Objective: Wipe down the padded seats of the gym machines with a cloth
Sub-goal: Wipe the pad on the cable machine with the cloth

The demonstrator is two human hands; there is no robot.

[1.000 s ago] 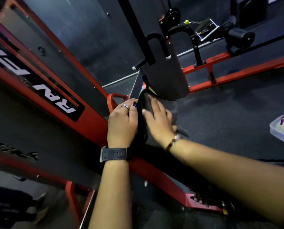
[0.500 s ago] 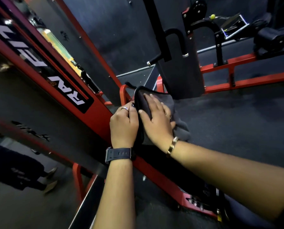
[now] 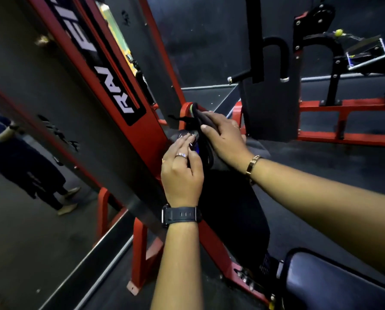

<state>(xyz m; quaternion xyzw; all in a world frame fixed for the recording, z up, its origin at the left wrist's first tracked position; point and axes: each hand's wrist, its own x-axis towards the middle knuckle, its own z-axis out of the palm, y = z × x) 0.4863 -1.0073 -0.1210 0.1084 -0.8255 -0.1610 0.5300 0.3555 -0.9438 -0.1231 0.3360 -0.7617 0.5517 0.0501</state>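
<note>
A dark cloth (image 3: 201, 121) lies folded over the upper end of a slanted black back pad (image 3: 229, 211) on a red-framed gym machine. My right hand (image 3: 225, 137), with a gold bracelet, lies flat on the cloth and presses it against the pad, thumb along the cloth's folded edge. My left hand (image 3: 182, 168), with a ring and a black watch, rests on the pad's left side, its fingers fairly straight and touching the cloth's edge. A dark padded seat (image 3: 334, 285) shows at the bottom right.
A red upright (image 3: 119, 86) with white lettering stands close on the left. Beside it a mirror (image 3: 30, 153) reflects a standing person. Behind the pad rise a black machine cover (image 3: 274, 104) and red floor rails (image 3: 348, 121). The floor is dark rubber.
Both hands have slid up the pad toward its top end. The cloth, spread flatter before, now stands bunched in a folded edge between the hands. The view has swung right.
</note>
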